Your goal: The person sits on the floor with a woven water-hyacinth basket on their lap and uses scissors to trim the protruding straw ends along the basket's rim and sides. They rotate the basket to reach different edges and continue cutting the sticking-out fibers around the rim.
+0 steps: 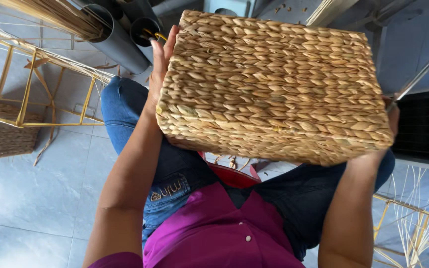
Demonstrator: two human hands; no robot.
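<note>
Person seated, magenta shirt (pixel 209 228) nearest, dark jeans (pixel 175 168) over both knees. Woven basket (pixel 274 87) held up over the lap, its flat plaited side facing the camera, tilted slightly down to the right.

Left hand (pixel 159 69) flat against the basket's left edge, fingers spread and extended upward along it; grip loose, pressing the side rather than clenched. Right hand (pixel 392 116) mostly hidden behind the basket's right edge, supporting it there; it also holds scissors (pixel 415 79), blades pointing up-right. How tightly it's closed, can't tell.

Red object (pixel 232 173) partly visible under the basket between the knees.

Floor (pixel 31 193) is grey tile, bare patch near left. Left middle: a thin yellow frame (pixel 23 94) with a second woven basket (pixel 1 134) beneath it. Far left: bundle of straw strands (pixel 60 17) and dark pipes (pixel 117 42). Right: black grid-patterned block (pixel 425 126); near right, more yellow frame rods (pixel 408 228). Basket's edges close to the pipes far left and the black block right.
</note>
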